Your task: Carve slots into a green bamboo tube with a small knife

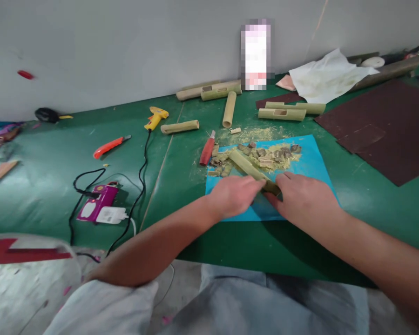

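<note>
A pale green, hollow bamboo tube (246,164) lies slantwise over the near-middle part of a bright blue flat sheet (314,160) on the green table (181,174), its far end pointing left towards a heap of bamboo chips and shavings (274,157). The right hand (305,197) has its fingers closed around the tube's near end, thumb on the near side. The left hand (235,195) is curled, its fingertips meeting the tube from the left; whether it grips the tube itself or something small inside the fist, I cannot tell.

The tube should prove light and stiff, its smooth round skin apt to roll or slip, and any cut edge likely to splinter or split under force. The whole, uncut round near an end looks the safest hold.

The left palm is turned out of sight, and the fingers hide much of the tube's near half, so any opening cut there is hard to make out. The right forearm is cut off by the right edge.
</note>
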Demonstrator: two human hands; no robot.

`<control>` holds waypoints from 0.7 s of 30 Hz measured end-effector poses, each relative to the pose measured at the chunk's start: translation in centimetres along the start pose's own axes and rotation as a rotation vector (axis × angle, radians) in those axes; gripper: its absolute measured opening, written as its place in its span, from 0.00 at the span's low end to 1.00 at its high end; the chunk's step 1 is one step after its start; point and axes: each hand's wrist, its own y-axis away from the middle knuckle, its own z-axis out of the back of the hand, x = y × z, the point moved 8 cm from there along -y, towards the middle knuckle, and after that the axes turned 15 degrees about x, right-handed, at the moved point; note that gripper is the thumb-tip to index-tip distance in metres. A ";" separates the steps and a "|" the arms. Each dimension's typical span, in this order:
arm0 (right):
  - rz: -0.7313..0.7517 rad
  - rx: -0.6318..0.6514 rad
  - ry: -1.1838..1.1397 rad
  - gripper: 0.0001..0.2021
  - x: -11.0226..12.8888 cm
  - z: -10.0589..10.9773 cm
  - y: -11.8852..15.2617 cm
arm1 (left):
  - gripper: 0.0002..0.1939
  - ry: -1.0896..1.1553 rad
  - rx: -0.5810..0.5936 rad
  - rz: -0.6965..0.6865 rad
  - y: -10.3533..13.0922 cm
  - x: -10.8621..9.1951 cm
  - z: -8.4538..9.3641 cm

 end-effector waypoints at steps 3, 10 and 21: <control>0.019 -0.014 -0.015 0.10 0.1 0.1 0.0 | 0.16 0.093 -0.136 0.209 0.5 4.5 1.1; 0.024 -0.003 -0.015 0.10 0.2 -0.1 0.0 | 0.17 0.110 -0.079 0.132 0.2 3.4 0.7; 0.058 -0.031 0.024 0.12 0.7 0.5 0.2 | 0.17 0.049 -0.028 0.092 -0.2 2.8 0.3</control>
